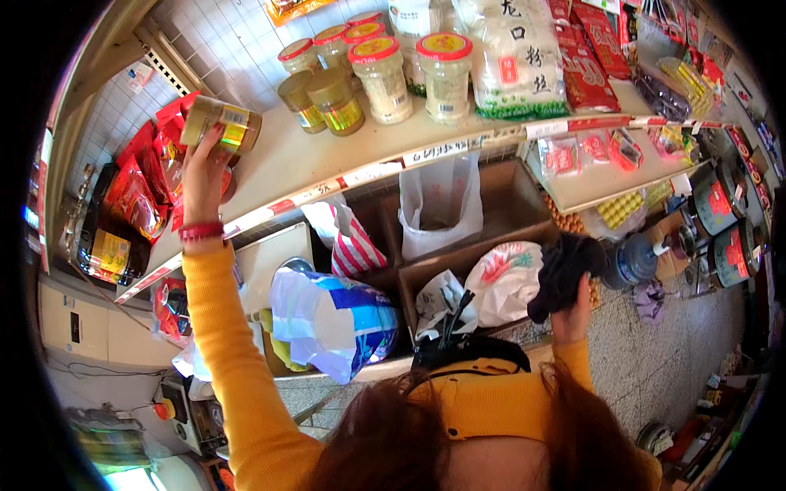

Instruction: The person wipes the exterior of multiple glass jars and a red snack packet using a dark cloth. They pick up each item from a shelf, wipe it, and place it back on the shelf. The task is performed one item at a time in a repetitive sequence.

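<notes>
My left hand (pixel 206 175) grips a gold-lidded jar (pixel 227 127) with a shiny yellow label, tilted on its side above the left part of the shelf (pixel 270 175). Red plastic packets (pixel 138 193) lie just left of that hand. In my right hand (pixel 572 313) hangs a crumpled dark cloth (pixel 565 273), out to the right below the shelf edge. Two similar gold-lidded jars (pixel 338 107) stand upright on the shelf. Behind and beside them are several red-lidded glass jars (pixel 382 83), two of them with pale contents in front.
A large bag of vermicelli (pixel 516 61) and red packets (pixel 589 73) stand farther right on the shelf. Below are wooden bins (pixel 509 190) with plastic bags and an open blue-and-white sack (pixel 334 313). A blue water jug (pixel 629 261) stands at the right on the tiled floor.
</notes>
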Available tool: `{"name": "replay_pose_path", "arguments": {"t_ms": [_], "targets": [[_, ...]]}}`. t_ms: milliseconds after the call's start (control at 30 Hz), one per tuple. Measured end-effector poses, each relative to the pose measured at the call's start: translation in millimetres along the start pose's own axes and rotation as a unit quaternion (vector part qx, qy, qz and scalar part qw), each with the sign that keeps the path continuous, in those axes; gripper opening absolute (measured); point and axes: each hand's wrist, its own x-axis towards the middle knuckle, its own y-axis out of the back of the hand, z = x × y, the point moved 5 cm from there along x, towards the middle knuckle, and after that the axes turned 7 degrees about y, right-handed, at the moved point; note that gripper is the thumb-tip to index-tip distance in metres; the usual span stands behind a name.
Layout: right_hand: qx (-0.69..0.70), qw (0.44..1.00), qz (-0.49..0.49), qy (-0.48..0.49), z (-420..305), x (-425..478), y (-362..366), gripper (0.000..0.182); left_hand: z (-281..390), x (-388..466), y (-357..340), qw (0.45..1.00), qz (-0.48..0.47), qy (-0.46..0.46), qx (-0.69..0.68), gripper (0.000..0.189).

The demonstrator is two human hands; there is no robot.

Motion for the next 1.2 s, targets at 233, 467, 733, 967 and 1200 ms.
{"name": "replay_pose_path", "arguments": {"t_ms": [233,467,733,967,1200], "targets": [[0.025,0.994,-0.051,-0.094,42.9,-5.1,-70.3,0.043,-67.9,-184.9,-92.3,0.988,-0.066,0.077,-0.114,0.053],[-0.141,0.958,-0.237,-0.075,61.1,-35.5,-149.8,0.044,-123.9,-268.3,-162.8,0.987,-0.07,0.115,0.086,0.057],[-0.426,0.773,-0.449,0.141,46.9,-59.8,-174.3,0.062,-118.9,-298.7,-166.6,0.96,-0.018,-0.013,0.28,0.059],[-0.494,0.725,-0.437,0.197,33.9,-77.4,-181.5,0.067,-117.8,-312.0,-170.4,0.962,-0.002,-0.072,0.264,0.054],[-0.359,0.878,-0.306,0.086,43.5,-51.1,-143.4,0.051,-96.1,-310.1,-185.2,0.949,0.004,-0.075,0.306,0.061]]}}
